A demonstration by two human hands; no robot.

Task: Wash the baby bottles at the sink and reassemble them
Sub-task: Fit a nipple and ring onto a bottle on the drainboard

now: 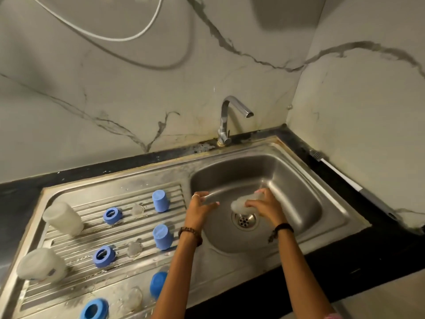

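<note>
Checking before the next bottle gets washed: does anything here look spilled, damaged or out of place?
Nothing stands out. Bottles, blue rings and caps sit in rows on the drainboard, with only a few water drops.

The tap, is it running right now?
Off, it seems: no stream falls from the faucet spout into the sink.

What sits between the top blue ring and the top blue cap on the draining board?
A clear teat lies between the blue ring and blue cap, seen in the head view.
</note>
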